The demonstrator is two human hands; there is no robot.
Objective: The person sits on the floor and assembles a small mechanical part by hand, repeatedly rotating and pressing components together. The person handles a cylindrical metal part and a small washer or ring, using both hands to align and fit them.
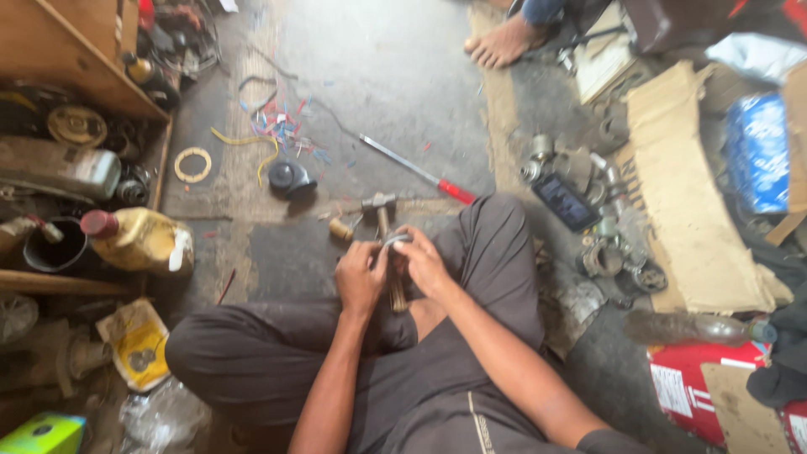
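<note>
Gripping a small grey metal ring (pixel 398 241) between the fingers of both the left hand (pixel 360 277) and the right hand (pixel 423 262), fingers curled shut around it, ring just above the hammer (pixel 382 220), red-handled screwdriver (pixel 418 171) beyond the hammer, yellow jug (pixel 141 240) well left of the hammer.

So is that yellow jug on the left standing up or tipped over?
Tipped over. The yellow jug lies on its side on the floor, with its red cap pointing left toward a dark round container.
</note>
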